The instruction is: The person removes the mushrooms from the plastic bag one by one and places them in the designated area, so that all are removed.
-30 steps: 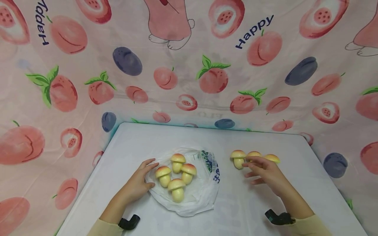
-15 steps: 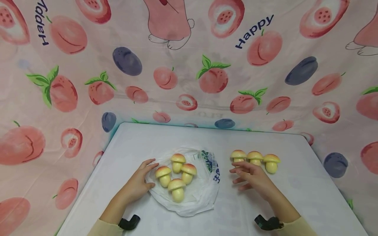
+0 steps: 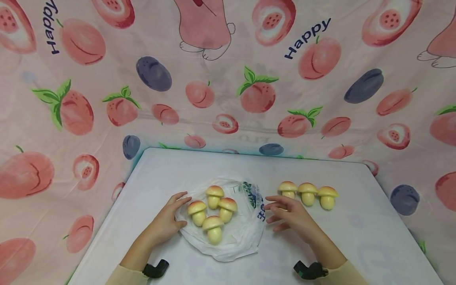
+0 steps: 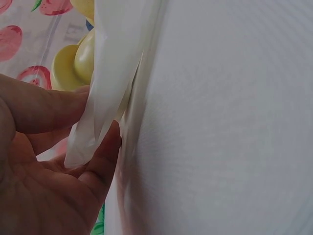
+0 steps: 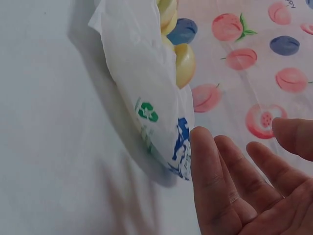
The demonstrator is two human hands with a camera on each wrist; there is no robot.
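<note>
White plastic bag (image 3: 242,233), four yellow mushrooms (image 3: 212,223) inside

Your left hand (image 3: 164,219) holds the bag's edge between thumb and fingers; your right hand (image 3: 293,217), fingers parted and slightly bent, holds nothing beside the crumpled print (image 3: 261,213), contact hard to tell. Beyond, three more mushrooms (image 3: 308,189) sit in a row on the table (image 3: 199,162), one stem partly hidden by that hand. Behind, a rabbit figure (image 3: 204,27) on the cloth (image 3: 228,69) is cut off

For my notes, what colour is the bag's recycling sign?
The sign is green, clearest in the right wrist view.
</note>
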